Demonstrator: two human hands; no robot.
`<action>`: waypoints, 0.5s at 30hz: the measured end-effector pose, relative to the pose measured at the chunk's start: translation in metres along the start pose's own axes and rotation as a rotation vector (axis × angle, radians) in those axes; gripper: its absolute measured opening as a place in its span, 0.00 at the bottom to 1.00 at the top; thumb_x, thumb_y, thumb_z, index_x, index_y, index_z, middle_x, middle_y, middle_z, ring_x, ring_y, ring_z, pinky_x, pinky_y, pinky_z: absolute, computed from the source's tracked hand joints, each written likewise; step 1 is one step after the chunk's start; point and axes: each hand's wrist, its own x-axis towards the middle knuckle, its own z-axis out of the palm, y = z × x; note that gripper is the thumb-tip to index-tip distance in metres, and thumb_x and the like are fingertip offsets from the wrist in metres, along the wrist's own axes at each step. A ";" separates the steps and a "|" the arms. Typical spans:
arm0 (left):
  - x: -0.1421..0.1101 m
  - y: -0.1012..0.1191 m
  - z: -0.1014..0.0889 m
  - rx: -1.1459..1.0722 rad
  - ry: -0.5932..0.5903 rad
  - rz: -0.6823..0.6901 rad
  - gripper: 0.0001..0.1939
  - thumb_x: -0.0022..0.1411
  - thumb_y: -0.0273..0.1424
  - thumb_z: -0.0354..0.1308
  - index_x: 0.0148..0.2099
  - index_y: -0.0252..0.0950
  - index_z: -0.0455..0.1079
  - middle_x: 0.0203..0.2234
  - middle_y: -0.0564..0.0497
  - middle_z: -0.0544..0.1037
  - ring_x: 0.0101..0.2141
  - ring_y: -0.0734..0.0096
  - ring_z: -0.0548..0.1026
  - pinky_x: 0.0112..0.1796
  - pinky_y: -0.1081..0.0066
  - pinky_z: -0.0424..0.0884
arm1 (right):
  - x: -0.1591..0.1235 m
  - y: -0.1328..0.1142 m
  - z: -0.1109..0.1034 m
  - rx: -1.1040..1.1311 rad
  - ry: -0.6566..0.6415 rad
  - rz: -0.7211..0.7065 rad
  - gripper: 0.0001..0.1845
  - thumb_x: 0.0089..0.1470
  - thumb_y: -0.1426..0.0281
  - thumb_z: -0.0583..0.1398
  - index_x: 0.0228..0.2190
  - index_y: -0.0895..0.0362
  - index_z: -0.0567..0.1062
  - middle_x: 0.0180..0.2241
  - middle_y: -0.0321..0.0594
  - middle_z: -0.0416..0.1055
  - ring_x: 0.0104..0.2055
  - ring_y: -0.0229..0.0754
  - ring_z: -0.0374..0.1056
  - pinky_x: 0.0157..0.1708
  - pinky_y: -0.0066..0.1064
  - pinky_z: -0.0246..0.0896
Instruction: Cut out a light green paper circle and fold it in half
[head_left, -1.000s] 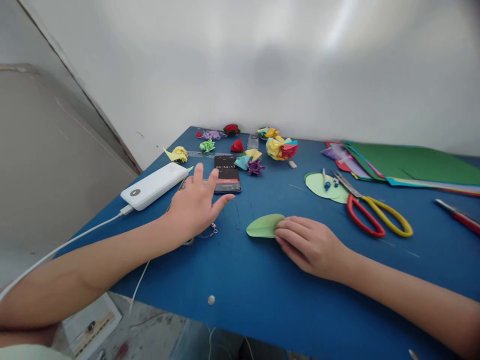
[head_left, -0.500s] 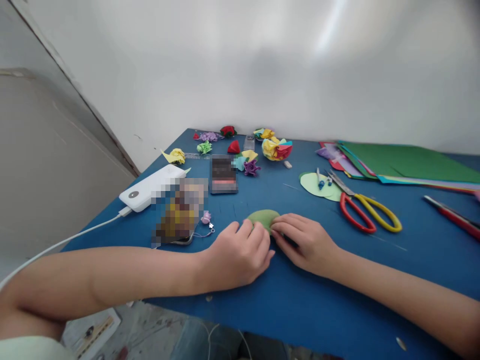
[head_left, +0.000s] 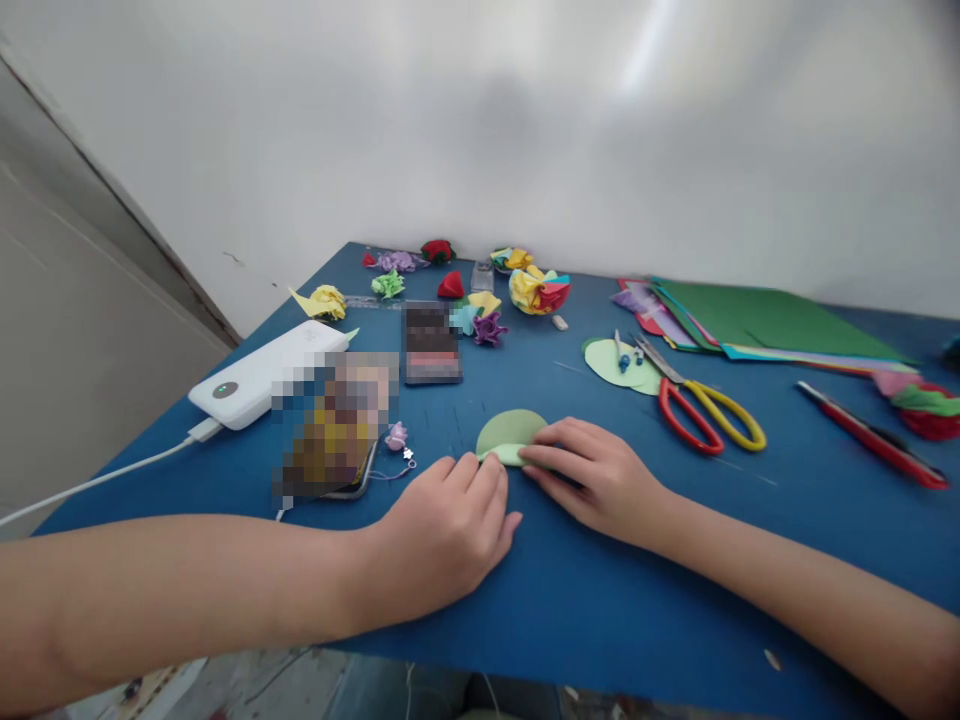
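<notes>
A rounded piece of green paper (head_left: 512, 430) lies on the blue table, its near edge folded up to show a lighter green side. My left hand (head_left: 454, 525) grips the left end of that fold, its fingers curled and the fingertips partly hidden. From the right, my right hand (head_left: 589, 475) pinches the other end of the fold between thumb and fingers. Beyond my right hand lie scissors (head_left: 686, 395) with one red and one yellow handle, beside pale green paper rounds (head_left: 606, 362) that carry small blue-ended compass-like tools.
A white power bank (head_left: 262, 375) with a cable, a phone (head_left: 337, 430) with a charm and a second phone (head_left: 433, 345) lie left. Several paper flowers (head_left: 538, 290) line the back. Coloured paper sheets (head_left: 772, 320) and a red utility-knife-like tool (head_left: 870, 430) lie right.
The near edge of the green paper now shows a pale folded strip between my hands. The view has shifted, so the table's things sit further left and more shows on the right.
</notes>
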 end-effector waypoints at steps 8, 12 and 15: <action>0.000 -0.001 0.002 -0.050 -0.026 -0.005 0.20 0.65 0.31 0.44 0.54 0.23 0.63 0.48 0.36 0.71 0.48 0.51 0.68 0.40 0.59 0.69 | 0.000 0.002 0.000 0.009 -0.028 -0.067 0.09 0.54 0.72 0.57 0.38 0.56 0.73 0.35 0.42 0.71 0.38 0.40 0.66 0.39 0.35 0.63; 0.001 -0.002 0.003 -0.062 -0.044 0.008 0.20 0.65 0.31 0.43 0.51 0.23 0.65 0.44 0.35 0.72 0.44 0.51 0.70 0.39 0.58 0.69 | -0.001 0.003 0.000 -0.004 -0.008 -0.048 0.09 0.54 0.72 0.57 0.38 0.56 0.73 0.35 0.42 0.72 0.39 0.41 0.66 0.39 0.36 0.63; 0.002 -0.003 0.003 -0.067 -0.042 0.033 0.19 0.65 0.31 0.43 0.50 0.23 0.66 0.42 0.36 0.73 0.42 0.52 0.70 0.37 0.58 0.69 | -0.002 0.003 0.001 0.006 -0.008 -0.020 0.08 0.54 0.73 0.56 0.37 0.56 0.73 0.36 0.43 0.72 0.39 0.42 0.66 0.39 0.38 0.63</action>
